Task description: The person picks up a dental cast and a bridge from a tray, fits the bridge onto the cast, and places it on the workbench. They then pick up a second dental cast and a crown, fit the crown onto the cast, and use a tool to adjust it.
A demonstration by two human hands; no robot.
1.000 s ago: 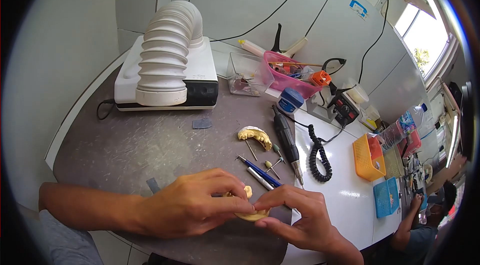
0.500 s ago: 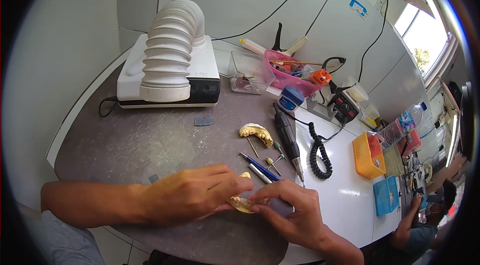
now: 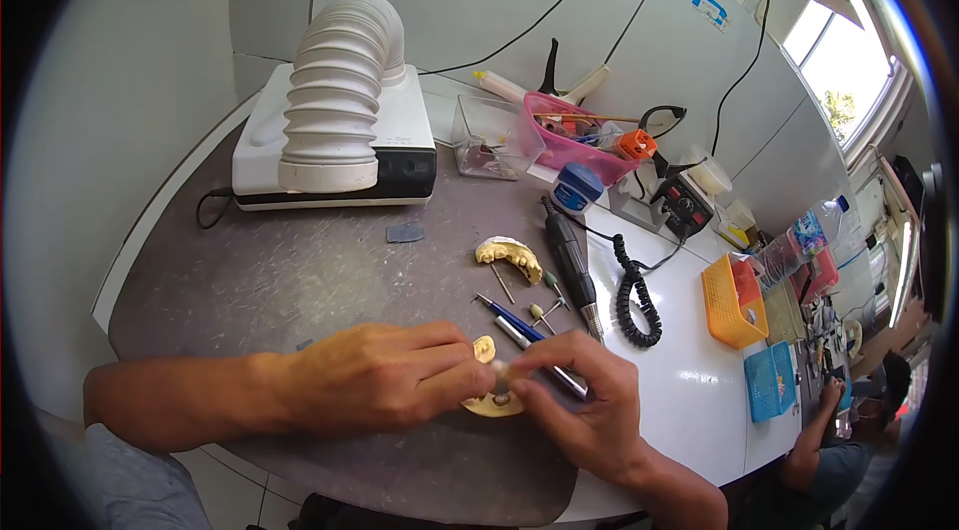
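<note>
A yellowish dental cast (image 3: 491, 404) lies near the table's front edge, partly covered by my fingers. My left hand (image 3: 385, 375) is closed at its left side, with thumb and fingers pressed together around something hidden. From the right, my right hand (image 3: 589, 400) pinches something small and whitish, blurred, just above the cast. Behind the hands are a blue pen (image 3: 509, 315) and a silver-and-white pen-like tool (image 3: 544, 360). A second cast (image 3: 511, 256) rests farther back, beside a metal pin and small grinding burs (image 3: 539, 312).
A white machine with a ribbed hose (image 3: 335, 90) stands at the back left. A black handpiece (image 3: 569, 260) with a coiled cord lies right of the second cast. Behind are a blue jar (image 3: 577, 188) and pink basket (image 3: 579, 152). Another person (image 3: 849, 440) sits far right.
My hands have shifted slightly apart over the cast, showing more of its left end and a gap between my fingers. The view has moved a little.
</note>
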